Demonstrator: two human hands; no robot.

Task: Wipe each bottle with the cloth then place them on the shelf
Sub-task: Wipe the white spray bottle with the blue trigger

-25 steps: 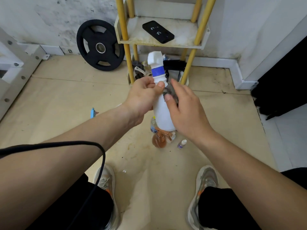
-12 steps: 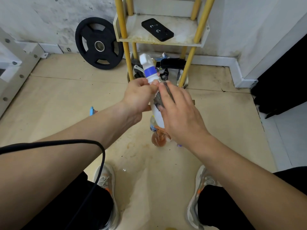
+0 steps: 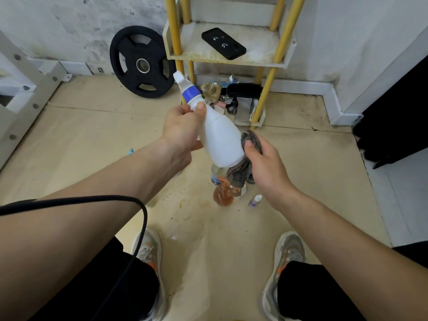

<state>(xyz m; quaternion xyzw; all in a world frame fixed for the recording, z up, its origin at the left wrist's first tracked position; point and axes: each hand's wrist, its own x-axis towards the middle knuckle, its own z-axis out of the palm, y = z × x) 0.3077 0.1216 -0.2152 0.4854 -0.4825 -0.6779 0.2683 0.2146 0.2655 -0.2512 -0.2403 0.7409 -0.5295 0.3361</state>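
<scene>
A white spray bottle with a blue collar is tilted, its nozzle up and to the left. My left hand grips it at the neck. My right hand holds a grey cloth against the bottle's lower right side and base. Below them on the floor stand an orange-filled bottle, a clear bottle partly hidden behind it, and a tiny purple-labelled bottle. The yellow-posted shelf stands ahead by the wall.
A black phone lies on the shelf board. Clutter and black items sit under the shelf. A black weight plate leans on the wall at left. A white metal frame is far left. A black cable crosses my left arm.
The bottle has tilted further, nozzle to the left. My right hand slid the cloth from the upper body down to the bottle's base.
</scene>
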